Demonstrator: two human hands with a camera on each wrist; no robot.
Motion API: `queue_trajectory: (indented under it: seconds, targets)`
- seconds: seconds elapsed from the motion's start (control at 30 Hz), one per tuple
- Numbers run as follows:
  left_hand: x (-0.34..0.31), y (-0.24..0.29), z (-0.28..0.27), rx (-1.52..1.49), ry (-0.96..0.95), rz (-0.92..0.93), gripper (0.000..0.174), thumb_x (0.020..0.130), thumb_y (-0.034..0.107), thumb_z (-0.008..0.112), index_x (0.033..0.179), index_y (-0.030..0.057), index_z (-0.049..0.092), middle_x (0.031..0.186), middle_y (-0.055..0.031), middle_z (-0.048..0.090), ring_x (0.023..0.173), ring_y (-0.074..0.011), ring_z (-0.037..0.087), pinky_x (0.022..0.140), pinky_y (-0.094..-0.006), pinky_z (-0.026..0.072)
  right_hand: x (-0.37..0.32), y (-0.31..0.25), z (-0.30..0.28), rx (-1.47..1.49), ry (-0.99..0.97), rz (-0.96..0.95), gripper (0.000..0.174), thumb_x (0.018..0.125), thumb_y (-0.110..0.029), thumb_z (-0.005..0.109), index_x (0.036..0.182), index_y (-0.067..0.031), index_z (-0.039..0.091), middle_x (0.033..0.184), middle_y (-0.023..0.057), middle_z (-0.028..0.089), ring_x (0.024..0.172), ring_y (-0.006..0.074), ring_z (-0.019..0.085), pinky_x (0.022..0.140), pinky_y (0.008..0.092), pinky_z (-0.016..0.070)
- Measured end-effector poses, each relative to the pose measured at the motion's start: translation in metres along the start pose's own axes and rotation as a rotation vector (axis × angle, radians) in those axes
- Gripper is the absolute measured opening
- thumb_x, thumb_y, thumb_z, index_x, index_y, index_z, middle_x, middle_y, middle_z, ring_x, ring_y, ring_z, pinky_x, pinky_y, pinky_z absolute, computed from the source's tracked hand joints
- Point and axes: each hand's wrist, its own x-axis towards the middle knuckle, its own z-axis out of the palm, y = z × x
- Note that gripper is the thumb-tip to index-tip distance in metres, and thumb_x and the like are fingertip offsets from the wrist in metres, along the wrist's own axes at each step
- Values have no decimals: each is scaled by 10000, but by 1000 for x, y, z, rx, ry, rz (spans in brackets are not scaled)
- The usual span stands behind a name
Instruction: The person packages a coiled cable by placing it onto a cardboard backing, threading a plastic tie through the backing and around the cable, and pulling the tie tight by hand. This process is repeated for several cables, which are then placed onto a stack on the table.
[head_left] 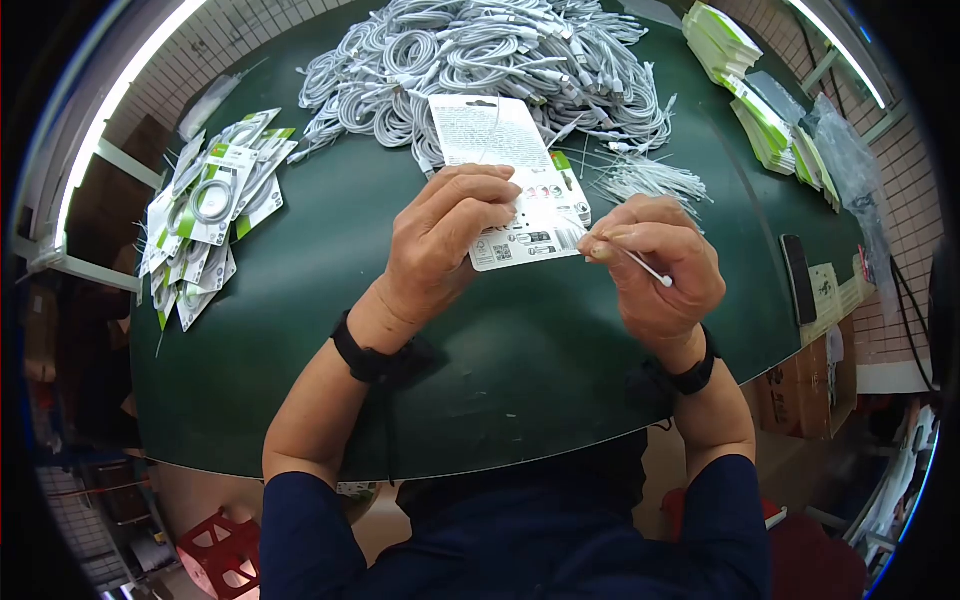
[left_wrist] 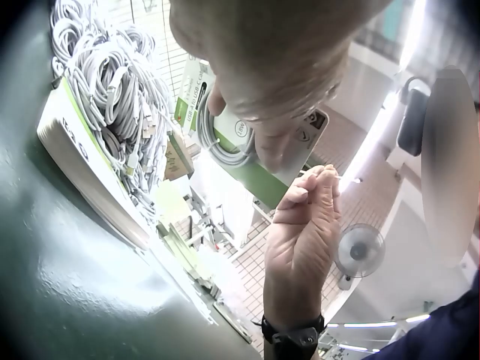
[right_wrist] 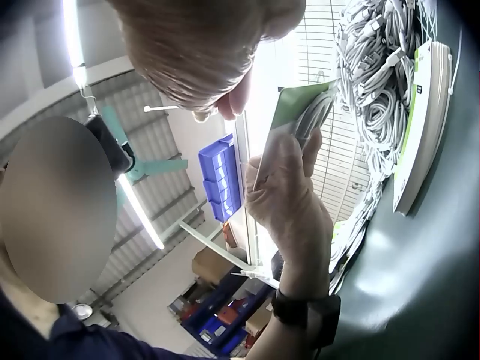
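Observation:
My left hand (head_left: 440, 230) grips a printed packaging card (head_left: 540, 215), its white back with text and icons facing up at me. In the left wrist view a coiled grey cable (left_wrist: 208, 135) lies against the card's green and white front. Beside the card's lower right edge, my right hand (head_left: 668, 262) pinches a thin white cable tie (head_left: 655, 271) between thumb and fingers. The tie's small head sticks out below the fingertips; its tail runs toward the card and is hard to follow there.
A big heap of coiled grey cables (head_left: 480, 60) covers the table's far side. Loose white cable ties (head_left: 655, 182) lie right of the card. Carded cables (head_left: 212, 200) are piled at left. Stacked cards (head_left: 720, 45), a clear plastic bag (head_left: 850, 160) and a dark phone (head_left: 797, 280) are at right.

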Motion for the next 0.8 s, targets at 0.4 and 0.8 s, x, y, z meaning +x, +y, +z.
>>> queue_trajectory:
  seconds: [0.4, 0.8]
  targets:
    - [-1, -1, 1, 5, 5, -6, 331, 715, 40, 905, 942, 44, 664, 1042, -111, 769, 1076, -331, 759, 916, -409, 611, -2, -1, 6, 52, -51, 57, 286, 823, 85, 853, 1020, -36, 684, 956, 145, 765, 879, 211, 765, 708, 299, 611]
    - [0, 2, 1, 3, -7, 0, 338, 709, 46, 914, 940, 38, 667, 1046, -114, 767, 1064, -330, 760, 913, -407, 612, -1, -1, 6, 16, -87, 91, 266, 834, 62, 848, 1018, -33, 681, 964, 140, 763, 862, 218, 769, 721, 303, 607]
